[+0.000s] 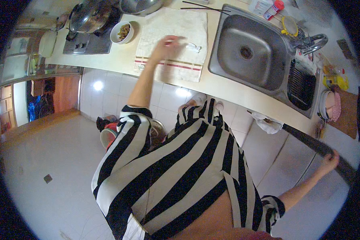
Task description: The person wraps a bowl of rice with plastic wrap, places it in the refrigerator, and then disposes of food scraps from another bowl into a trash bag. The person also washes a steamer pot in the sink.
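Note:
My left hand (pixel 168 48), blurred, is above a cream towel (pixel 174 30) with red and brown stripes, spread on the counter. A small crumpled white thing (pixel 193 47) lies on the towel just right of its fingers. Whether the hand holds anything does not show. A white bowl (pixel 111 36) of brown and green food stands left of the towel. Two dark chopsticks (pixel 198 8) lie across its far edge. My right hand (pixel 330 162) is low at the right, its fingers curled by the dark strip (pixel 306 141) along the cabinet fronts; its grip is unclear.
A steel sink (pixel 258 66) with a faucet (pixel 316 42) is set in the counter right of the towel. At the left stand a gas stove (pixel 90 45) and a lidded pot (pixel 88 18). A white plastic bag (pixel 268 124) hangs at the counter's front; a bin (pixel 108 137) stands on the floor.

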